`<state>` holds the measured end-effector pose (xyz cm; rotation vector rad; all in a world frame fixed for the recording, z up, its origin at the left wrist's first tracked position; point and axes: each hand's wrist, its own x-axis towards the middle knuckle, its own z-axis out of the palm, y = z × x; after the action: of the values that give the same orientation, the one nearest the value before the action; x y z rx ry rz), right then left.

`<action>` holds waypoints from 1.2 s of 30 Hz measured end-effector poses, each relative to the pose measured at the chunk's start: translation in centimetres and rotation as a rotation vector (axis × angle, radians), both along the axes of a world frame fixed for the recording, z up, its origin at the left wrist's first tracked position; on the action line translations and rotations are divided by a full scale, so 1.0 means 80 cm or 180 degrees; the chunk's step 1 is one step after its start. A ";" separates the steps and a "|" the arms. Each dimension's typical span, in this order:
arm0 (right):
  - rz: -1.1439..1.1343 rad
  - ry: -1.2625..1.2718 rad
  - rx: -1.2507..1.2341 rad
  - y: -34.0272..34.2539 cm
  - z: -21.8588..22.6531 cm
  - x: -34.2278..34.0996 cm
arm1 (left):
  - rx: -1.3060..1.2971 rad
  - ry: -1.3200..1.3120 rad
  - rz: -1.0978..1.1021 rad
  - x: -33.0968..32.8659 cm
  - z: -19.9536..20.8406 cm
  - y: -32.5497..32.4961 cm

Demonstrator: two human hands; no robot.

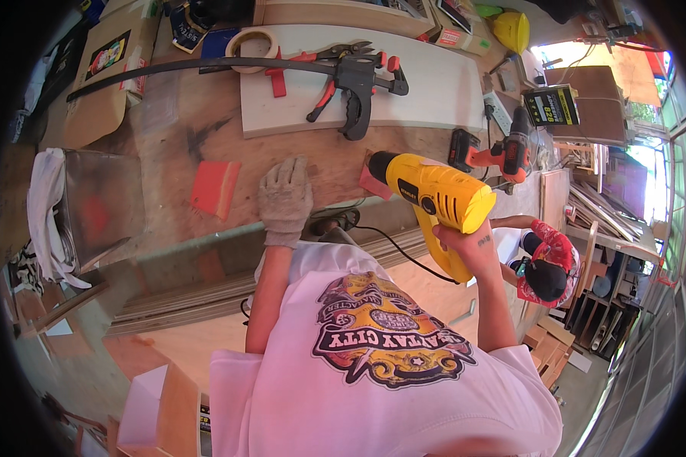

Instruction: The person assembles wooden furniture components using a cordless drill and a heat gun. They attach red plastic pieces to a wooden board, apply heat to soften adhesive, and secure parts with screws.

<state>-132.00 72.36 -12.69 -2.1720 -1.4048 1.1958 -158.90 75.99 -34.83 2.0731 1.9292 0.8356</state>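
Observation:
In my right hand (466,245) is a yellow heat gun (434,190), its handle wrapped by my bare fingers. Its black nozzle points left over the edge of the wooden workbench (168,145). My left hand (286,202), in a grey work glove, rests palm down on the bench's near edge, with fingers stretched out and nothing held. To its left lies a flat red plastic scraper (213,186). A second red piece (375,183) sits partly hidden under the nozzle. A black cord (404,247) trails from the heat gun's handle below the bench.
Across a pale board (290,107) lies a black bar clamp (351,87) with red parts, beside a tape roll (253,50). An orange-black cordless drill (511,152) stands at right. Cardboard boxes (114,53) flank the bench. Another person (545,263) is at far right.

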 end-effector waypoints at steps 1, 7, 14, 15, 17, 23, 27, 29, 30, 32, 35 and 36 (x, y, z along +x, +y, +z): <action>0.0002 -0.0008 0.0012 0.004 -0.001 -0.001 | 0.0023 -0.0008 0.0012 0.000 -0.001 0.000; -0.0109 -0.0027 0.0041 0.002 0.008 0.005 | 0.0052 0.0093 0.0049 0.002 -0.013 0.001; -0.0440 -0.0009 -0.0014 -0.030 0.016 0.039 | 0.0087 -0.0033 0.0073 0.003 -0.009 0.002; -0.0507 -0.0052 -0.0065 -0.034 0.018 0.042 | 0.0114 -0.0036 0.0079 0.003 -0.010 0.002; -0.0596 0.0089 0.0029 -0.039 0.021 0.042 | 0.0080 -0.0033 0.0077 0.003 -0.008 0.002; -0.0393 0.0222 0.0100 -0.029 0.013 0.031 | 0.0132 -0.0024 0.0092 0.003 -0.007 0.002; -0.0060 0.0082 0.0179 -0.015 0.000 0.012 | 0.0196 -0.0029 0.0055 0.002 -0.006 0.003; 0.0025 0.0066 0.0094 -0.009 0.006 0.001 | 0.0164 -0.0019 0.0068 0.002 -0.008 0.002; 0.0042 0.0073 0.0114 -0.010 0.007 -0.002 | 0.0148 -0.0014 0.0074 0.002 -0.009 0.003; 0.0051 0.0124 0.0126 -0.011 0.010 -0.003 | 0.0120 -0.0057 0.0060 0.001 -0.006 0.002; 0.0037 0.0187 0.0179 -0.012 0.015 0.001 | 0.0128 -0.0020 0.0095 0.003 -0.008 0.002; 0.0048 0.0164 0.0237 -0.011 0.013 0.003 | 0.0139 0.0011 0.0117 0.003 -0.009 0.002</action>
<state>-131.73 71.49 -11.68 -2.0695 -1.4237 1.1769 -158.65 76.12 -35.54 2.0707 1.9736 0.8905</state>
